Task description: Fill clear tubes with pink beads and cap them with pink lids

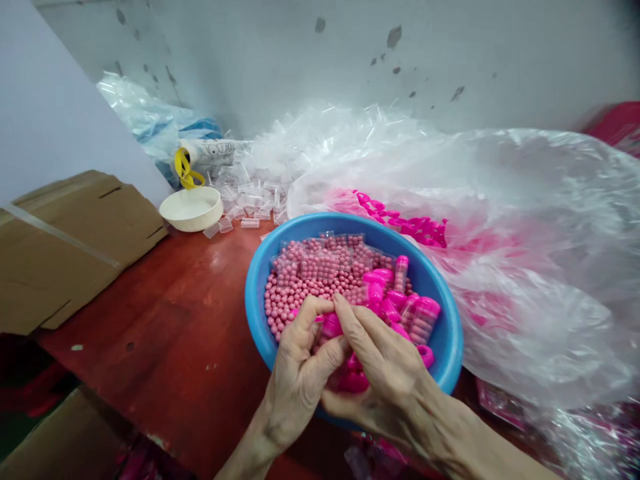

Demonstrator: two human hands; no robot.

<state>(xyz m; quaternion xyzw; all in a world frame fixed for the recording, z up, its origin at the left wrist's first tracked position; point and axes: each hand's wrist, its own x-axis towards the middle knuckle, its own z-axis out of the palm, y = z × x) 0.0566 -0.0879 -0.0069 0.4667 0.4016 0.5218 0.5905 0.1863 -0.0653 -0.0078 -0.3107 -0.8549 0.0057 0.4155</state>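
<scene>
Both hands meet over the near side of a blue basin [253, 293]. My left hand [300, 377] is closed round a small clear tube of pink beads, mostly hidden by the fingers. A bright pink cap [331, 325] shows at the tube's end, and the bent fingers of my right hand [393, 367] close on it. Loose pink beads [295, 291] fill the basin's left side, with bead-filled clear tubes [320, 265] lying on top. Capped tubes [423, 321] with pink ring-shaped ends are heaped at the right, partly behind my right hand.
Empty clear tubes [250, 197] lie piled behind the basin. A clear plastic bag [525, 280] with pink caps [425, 230] spreads to the right. A white round lid [193, 209], yellow tape [185, 170] and folded cardboard [75, 247] are at left on the red table [190, 333].
</scene>
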